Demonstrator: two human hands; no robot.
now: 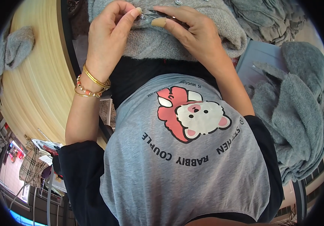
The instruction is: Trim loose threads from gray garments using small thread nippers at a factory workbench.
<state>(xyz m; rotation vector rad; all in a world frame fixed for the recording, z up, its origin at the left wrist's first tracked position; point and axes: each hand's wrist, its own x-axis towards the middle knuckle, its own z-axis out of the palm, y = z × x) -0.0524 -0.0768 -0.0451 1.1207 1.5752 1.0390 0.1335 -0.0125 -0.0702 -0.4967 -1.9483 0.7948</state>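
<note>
A grey fuzzy knit garment [158, 45] lies across my lap. Above it, my left hand [113, 32] pinches a small sparkly button [142, 17] between thumb and forefinger. My right hand [195, 32] is closed around small dark-handled thread snips [171, 18], whose pointed metal blades reach left to the button. I cannot tell whether the blades touch it or a thread there. The right thumb shows a tan cover or nail at its tip. More shiny buttons [179, 2] sit on the knit near the upper edge.
At left stands a pale wooden table [37, 83] with a dark edge and a grey knit piece [20, 42] on it. More grey knits [293, 113] hang over a blue-grey surface [258, 56] at right. Another grey heap [271, 19] lies at the upper right.
</note>
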